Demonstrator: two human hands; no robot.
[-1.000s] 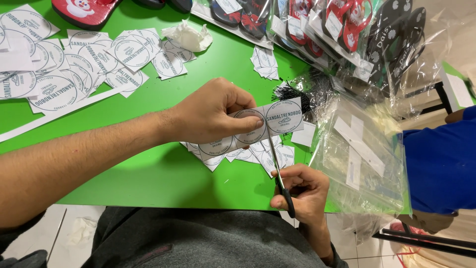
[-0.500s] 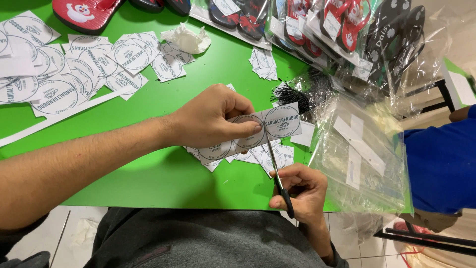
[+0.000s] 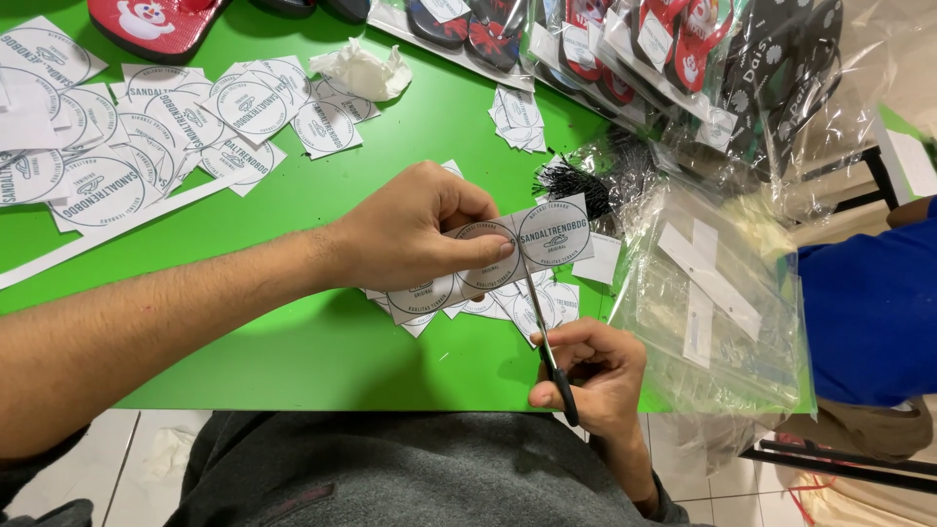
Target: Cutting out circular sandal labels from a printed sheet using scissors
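- The left hand [image 3: 415,239] pinches a paper strip [image 3: 488,263] of round printed labels at centre frame, held just above the green table [image 3: 322,351].
- The strip's long axis runs from lower left to upper right.
- The right hand [image 3: 590,376], lower centre, is clenched around the scissors [image 3: 547,337] handles.
- The blades point up the frame and cross the strip between two labels, just right of the left fingertips.

Left hand [image 3: 415,239] pinching with fingers curled, right hand [image 3: 595,376] closed below it
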